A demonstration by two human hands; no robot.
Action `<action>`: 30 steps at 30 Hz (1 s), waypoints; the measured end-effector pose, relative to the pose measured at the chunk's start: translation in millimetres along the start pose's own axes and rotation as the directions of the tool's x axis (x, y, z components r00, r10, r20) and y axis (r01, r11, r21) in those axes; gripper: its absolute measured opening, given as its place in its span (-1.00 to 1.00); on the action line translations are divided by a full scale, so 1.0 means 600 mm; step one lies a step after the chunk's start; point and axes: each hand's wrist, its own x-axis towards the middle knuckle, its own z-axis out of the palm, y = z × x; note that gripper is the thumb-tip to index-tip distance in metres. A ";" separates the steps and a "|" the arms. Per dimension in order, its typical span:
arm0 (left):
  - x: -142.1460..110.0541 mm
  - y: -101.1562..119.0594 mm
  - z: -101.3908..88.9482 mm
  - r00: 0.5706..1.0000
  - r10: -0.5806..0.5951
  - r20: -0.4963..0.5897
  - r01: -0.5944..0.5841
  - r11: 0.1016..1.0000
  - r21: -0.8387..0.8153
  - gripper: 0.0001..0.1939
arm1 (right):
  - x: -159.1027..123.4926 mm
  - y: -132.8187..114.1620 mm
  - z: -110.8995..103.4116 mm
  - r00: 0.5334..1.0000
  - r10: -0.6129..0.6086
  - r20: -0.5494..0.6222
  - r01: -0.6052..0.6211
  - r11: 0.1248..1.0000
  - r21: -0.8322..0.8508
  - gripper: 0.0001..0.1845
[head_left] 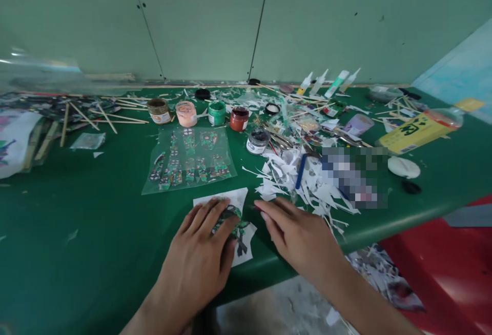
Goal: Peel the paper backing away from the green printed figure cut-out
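A white paper cutout [245, 253] with a green and black painted figure lies near the table's front edge. Across it rests my left hand [203, 242], fingers stretched out and covering part of the figure. My right hand [292, 224] is just right of the paper, thumb and forefinger pinched together. A small dark reddish tip shows at those fingertips, too little to name. Beyond my left hand lies a clear plastic sheet [154, 183] bearing several small green and black painted pieces.
Open paint jars [186, 114] stand behind the sheet. White paper scraps [280, 171] and a blue-handled tool [301, 171] lie to the right. A yellow-labelled bottle [415, 132] lies on its side. Wooden sticks [111, 119] are strewn at the back left of the green table [77, 232].
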 end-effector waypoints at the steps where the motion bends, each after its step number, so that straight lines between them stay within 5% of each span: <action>1: -0.001 0.000 0.003 1.000 -0.007 -0.009 0.007 1.000 -0.008 -0.68 | 0.007 -0.006 0.007 1.000 -0.008 0.012 0.008 1.000 -0.003 -0.61; 15: -0.008 -0.003 0.008 1.000 -0.023 0.002 0.023 1.000 -0.012 -0.63 | 0.028 -0.009 0.020 0.989 -0.076 0.128 0.081 0.996 -0.031 -0.58; 21: -0.009 -0.007 0.012 1.000 0.007 -0.014 -0.007 1.000 0.008 -0.57 | 0.029 -0.006 0.023 0.989 -0.118 0.088 0.120 0.993 -0.019 -0.58; 30: -0.006 -0.010 0.004 1.000 0.001 0.026 -0.001 1.000 -0.020 -0.56 | 0.027 -0.017 0.011 0.963 -0.184 0.199 0.219 0.960 -0.173 -0.47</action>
